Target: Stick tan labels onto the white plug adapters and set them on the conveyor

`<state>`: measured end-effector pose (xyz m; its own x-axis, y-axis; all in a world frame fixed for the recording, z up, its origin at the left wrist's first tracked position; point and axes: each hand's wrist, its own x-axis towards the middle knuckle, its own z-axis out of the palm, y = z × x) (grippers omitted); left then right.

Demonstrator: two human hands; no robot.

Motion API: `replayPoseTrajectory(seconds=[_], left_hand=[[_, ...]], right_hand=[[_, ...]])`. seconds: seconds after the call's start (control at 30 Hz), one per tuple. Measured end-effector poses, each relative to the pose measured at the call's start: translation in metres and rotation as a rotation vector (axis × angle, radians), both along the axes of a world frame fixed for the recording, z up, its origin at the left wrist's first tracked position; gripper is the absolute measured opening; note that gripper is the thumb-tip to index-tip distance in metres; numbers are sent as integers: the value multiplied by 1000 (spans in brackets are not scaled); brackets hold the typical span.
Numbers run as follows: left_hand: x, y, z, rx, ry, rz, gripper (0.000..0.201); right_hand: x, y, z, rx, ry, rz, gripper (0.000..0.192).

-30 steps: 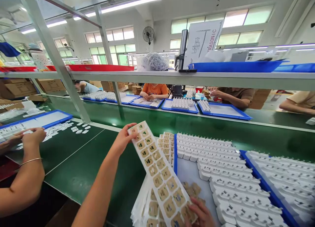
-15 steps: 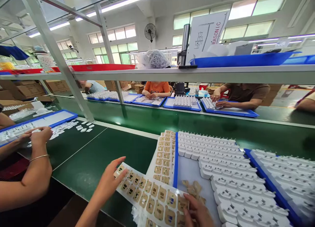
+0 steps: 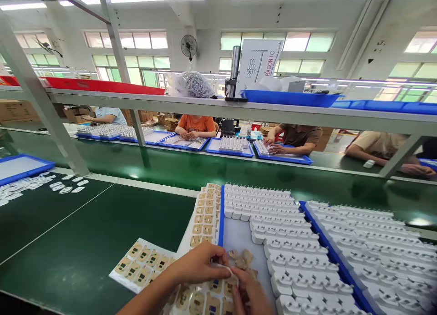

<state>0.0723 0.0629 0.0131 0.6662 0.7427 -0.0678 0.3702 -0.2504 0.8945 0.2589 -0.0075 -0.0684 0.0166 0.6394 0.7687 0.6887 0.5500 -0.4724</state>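
A white sheet of tan die-cut stickers (image 3: 139,265) lies slanted in front of me, its middle covered by my left forearm. My left hand (image 3: 205,266) bends over the sheet's right end, thumb and fingers pinched on a pale edge there. Against those fingertips, my right hand (image 3: 251,290) is closed on the same edge. Whether a single sticker is lifted between them is hidden. A second sheet of tan stickers (image 3: 204,217) lies beyond, along the tray's left side. Crumpled tan scraps (image 3: 244,260) sit in the blue-rimmed tray (image 3: 221,215) beside my hands.
White plastic housings (image 3: 290,246) stand in rows in the tray, and another blue tray (image 3: 317,233) of them is at right. Loose white parts (image 3: 25,187) lie at left. A shelf (image 3: 205,108) crosses overhead. Co-workers sit across the green bench (image 3: 143,162).
My left hand has moved right from the sheet's far left corner to meet my right hand at its right end. The view has turned right; the neighbour's arms at left are out of sight.
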Motion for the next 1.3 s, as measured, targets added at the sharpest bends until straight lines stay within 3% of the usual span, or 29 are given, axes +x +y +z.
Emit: replayPoseTrajectory(seconds=[0.17, 0.37, 0.53, 0.73, 0.9, 1.3], left_hand=[[0, 3, -15, -98, -96, 92, 31], [-1, 5, -15, -142, -89, 176, 34], [-1, 4, -15, -183, -99, 159, 35], [0, 5, -13, -245, -129, 121, 35], [-3, 7, -12, -311, -153, 128, 40], [-8, 5, -10, -271, -129, 33, 41]], right_hand=[[12, 16, 5, 18, -121, 89, 28], [14, 16, -7, 91, -215, 7, 32], [16, 9, 1, 45, -227, 5, 27], [23, 1, 30, -42, -297, 145, 35], [16, -8, 49, -175, -201, 79, 33], [10, -12, 52, -303, -99, 135, 31]])
